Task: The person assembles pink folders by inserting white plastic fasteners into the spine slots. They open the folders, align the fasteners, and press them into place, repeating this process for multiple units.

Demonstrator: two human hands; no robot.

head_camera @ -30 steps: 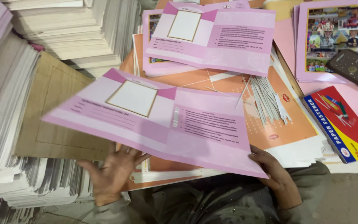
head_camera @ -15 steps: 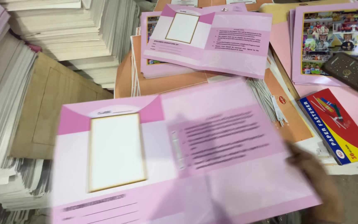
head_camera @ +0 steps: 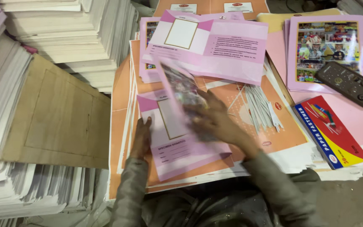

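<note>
Pink folder now folded down; right hand on top.

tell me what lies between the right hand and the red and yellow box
In the head view, a loose bundle of thin white strips lies on the orange sheet between the right hand and the red and yellow box.

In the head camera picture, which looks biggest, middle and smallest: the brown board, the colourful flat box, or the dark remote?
1. The brown board looks biggest by far.
2. The colourful flat box comes next.
3. The dark remote looks smallest, though it lies a little farther from the camera, so the gap with the box is less sure.
</note>
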